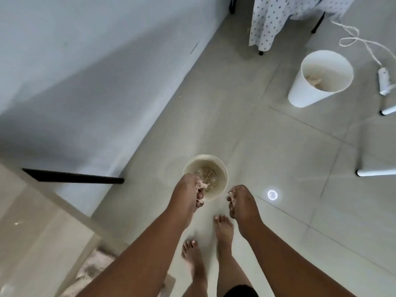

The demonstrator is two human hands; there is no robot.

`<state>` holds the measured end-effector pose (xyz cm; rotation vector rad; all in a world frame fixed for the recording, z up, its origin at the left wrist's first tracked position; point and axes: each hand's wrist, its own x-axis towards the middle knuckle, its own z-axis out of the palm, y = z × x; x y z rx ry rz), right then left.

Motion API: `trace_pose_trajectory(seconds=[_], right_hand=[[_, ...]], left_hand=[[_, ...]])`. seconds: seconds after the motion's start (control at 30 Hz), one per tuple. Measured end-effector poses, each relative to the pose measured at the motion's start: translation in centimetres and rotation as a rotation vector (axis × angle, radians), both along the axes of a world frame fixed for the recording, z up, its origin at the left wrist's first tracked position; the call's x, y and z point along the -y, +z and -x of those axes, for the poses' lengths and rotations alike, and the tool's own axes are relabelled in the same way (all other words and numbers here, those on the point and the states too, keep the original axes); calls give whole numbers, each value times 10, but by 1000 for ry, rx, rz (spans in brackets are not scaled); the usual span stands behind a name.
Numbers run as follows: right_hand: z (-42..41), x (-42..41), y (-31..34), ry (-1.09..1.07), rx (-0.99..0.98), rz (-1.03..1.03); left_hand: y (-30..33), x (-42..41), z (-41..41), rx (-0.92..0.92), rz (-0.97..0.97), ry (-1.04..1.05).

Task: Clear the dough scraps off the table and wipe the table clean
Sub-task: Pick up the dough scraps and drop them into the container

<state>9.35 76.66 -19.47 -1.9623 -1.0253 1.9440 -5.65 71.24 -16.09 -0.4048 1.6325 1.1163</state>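
Observation:
I stand over a small cream bin point(220, 174) on the tiled floor; dough scraps lie in its bottom. My left hand point(188, 194) hangs over the bin's near rim, its curled fingers gripping a pinkish lump of dough scraps point(201, 185). My right hand point(242, 202) is just right of the bin, above the floor, pinching a smaller bit of dough point(231, 195) in its fingertips. The table point(38, 228) shows at lower left, with a floury smear point(94, 266) near its front edge.
A black table leg point(72, 179) reaches toward the bin. A larger white bin point(308, 91) stands at upper right, with a white cord and plug point(383, 80) and white furniture legs point(375, 173) beside it. Spotted cloth point(278, 18) hangs at the top. My bare feet point(222, 230) are below my hands.

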Motion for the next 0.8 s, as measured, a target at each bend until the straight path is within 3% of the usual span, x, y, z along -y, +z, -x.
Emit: trace_pose_trajectory(seconds=[0.23, 0.4, 0.8], right_hand=[[12, -43, -88, 49, 68, 55], [20, -54, -134, 247, 107, 81], [52, -66, -184, 184, 100, 183]], left_hand=[[-107, -40, 8, 6, 157, -23], [-169, -39, 2, -47, 198, -51], [-210, -50, 13, -91, 185, 49]])
